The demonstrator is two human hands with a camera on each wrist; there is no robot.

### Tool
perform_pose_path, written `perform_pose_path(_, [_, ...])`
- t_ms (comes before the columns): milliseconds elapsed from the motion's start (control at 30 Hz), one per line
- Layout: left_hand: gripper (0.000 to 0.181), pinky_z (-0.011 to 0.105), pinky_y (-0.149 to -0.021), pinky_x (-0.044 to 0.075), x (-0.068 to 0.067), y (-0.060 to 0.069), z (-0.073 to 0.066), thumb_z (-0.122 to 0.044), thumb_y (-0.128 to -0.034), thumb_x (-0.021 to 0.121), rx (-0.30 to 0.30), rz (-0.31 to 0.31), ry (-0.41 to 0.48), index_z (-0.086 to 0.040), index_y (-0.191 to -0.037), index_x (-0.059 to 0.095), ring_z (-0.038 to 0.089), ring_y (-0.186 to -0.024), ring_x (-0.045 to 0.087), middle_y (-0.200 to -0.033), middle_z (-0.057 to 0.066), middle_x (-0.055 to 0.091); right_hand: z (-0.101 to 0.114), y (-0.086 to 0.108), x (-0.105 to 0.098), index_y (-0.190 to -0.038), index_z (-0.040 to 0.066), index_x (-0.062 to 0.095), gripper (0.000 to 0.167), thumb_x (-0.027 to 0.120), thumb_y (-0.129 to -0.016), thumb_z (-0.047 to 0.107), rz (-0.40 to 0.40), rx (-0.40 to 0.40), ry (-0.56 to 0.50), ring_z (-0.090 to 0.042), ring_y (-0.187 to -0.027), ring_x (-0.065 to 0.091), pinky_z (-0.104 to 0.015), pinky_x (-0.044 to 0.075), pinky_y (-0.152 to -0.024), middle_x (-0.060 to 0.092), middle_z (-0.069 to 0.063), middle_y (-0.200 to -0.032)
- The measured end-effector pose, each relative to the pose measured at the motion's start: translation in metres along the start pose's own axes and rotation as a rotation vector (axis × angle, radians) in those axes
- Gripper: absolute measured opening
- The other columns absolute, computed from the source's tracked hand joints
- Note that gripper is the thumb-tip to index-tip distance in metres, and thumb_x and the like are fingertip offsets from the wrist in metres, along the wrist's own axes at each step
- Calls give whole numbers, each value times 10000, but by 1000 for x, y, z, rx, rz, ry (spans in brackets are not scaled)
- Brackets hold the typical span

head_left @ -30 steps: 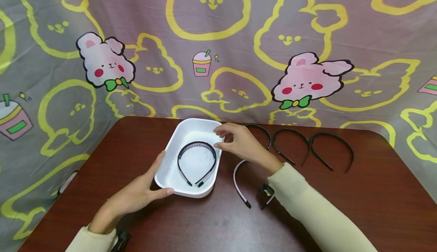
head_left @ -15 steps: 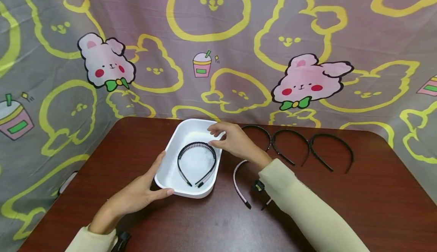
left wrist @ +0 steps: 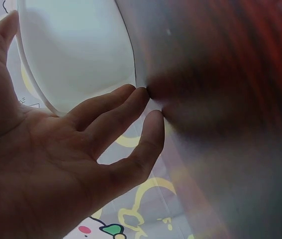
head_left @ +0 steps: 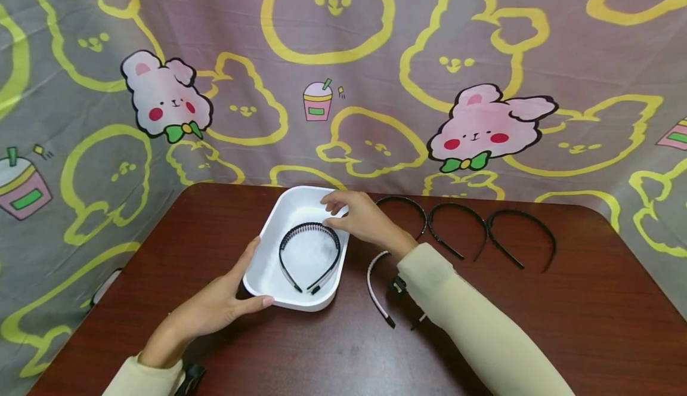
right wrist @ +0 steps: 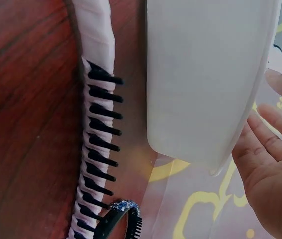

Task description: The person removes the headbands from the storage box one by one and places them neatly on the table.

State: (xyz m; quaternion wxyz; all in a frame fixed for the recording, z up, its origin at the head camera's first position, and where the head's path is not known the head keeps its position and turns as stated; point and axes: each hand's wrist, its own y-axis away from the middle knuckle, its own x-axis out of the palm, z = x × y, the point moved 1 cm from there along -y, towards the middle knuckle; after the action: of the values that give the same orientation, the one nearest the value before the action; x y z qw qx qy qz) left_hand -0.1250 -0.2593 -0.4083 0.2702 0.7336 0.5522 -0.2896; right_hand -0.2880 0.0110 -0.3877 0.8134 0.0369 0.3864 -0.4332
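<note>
A white basin (head_left: 268,265) stands tilted in the head view at the table's left half. Inside it lies a black toothed headband (head_left: 281,259), its ends toward me. My left hand (head_left: 214,300) rests at the basin's near left corner, thumb along the near rim. In the left wrist view its fingers (left wrist: 111,117) lie loosely bent against the outer wall, fingertips near the table. My right hand (head_left: 365,217) is over the far right rim, fingers loosely bent above the inside, holding nothing visible. Under the right forearm lies a pale pink headband (head_left: 374,291) with black teeth, partly covered.
Three dark headbands lie in a row at the back right: one (head_left: 410,202) partly behind the right hand, a middle one (head_left: 456,205) and a right one (head_left: 523,212). A patterned curtain (head_left: 365,74) hangs behind the brown table (head_left: 563,324).
My right hand has shifted slightly left, farther over the basin. The left hand, the basin and the headband in it have stayed put.
</note>
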Motion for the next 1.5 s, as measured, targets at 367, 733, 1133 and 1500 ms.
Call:
perform_pose_path(367, [1131, 631, -1100, 394, 0, 2, 0, -491, -920, 786, -15, -2, 7, -250, -1702, 6, 428, -1403, 502, -1701, 236, 273, -2, -11, 8, -1251, -33, 714, 381, 805, -902, 91, 35, -7, 33, -283, -1014, 714, -465, 558, -937, 754, -196, -1099])
perform_pose_path(733, [1142, 632, -1106, 390, 0, 1, 2, -487, -918, 789, -17, 2, 11, -241, -1702, -3, 429, -1409, 497, -1706, 237, 259, -4, -20, 15, -1234, -44, 714, 358, 794, -900, 61, 66, -7, 48, -304, -1043, 706, -478, 549, -973, 747, -204, -1141])
perform_pose_path(1133, [1144, 632, -1104, 391, 1, 1, 2, -496, -916, 788, -20, 11, 16, -252, -1701, -7, 424, -1403, 501, -1707, 234, 258, -7, -32, 22, -1221, -33, 720, 318, 765, -915, 43, 111, 7, 63, -245, -1040, 691, -393, 546, -977, 754, -170, -1122])
perform_pose_path(1500, [1135, 608, -1093, 409, 2, 1, 4, -495, -917, 788, -11, -4, -4, -252, -1702, 5, 392, -1378, 530, -1695, 224, 296, -8, -37, 27, -1208, -31, 727, 309, 764, -910, 45, 131, 20, 94, -274, -1035, 693, -342, 539, -943, 761, -173, -1091])
